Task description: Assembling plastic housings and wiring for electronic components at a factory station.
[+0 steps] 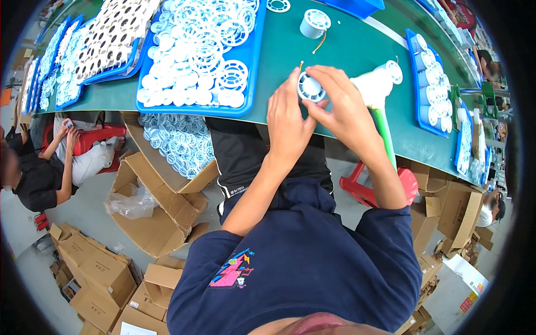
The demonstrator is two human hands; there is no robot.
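Between both hands, over the near edge of the green bench, is a white round housing with a slotted ring on top and a grey centre (310,87); a short orange wire sticks up from it. My left hand (287,114) grips it from the left side. My right hand (341,103) closes on it from the right, fingertips on its rim. Farther off stands a similar white cylinder (315,23) with a brown wire trailing from it. Right of my right hand lie a white cloth-like bundle (373,88) on a green handle and another white cylinder (393,71).
A blue tray (252,84) of white rings and discs stands at left, with more trays beyond it. Another blue tray (417,84) holds white cylinders at right. Below are an open carton (159,167), a red stool (363,192) and a seated person (61,167) at left.
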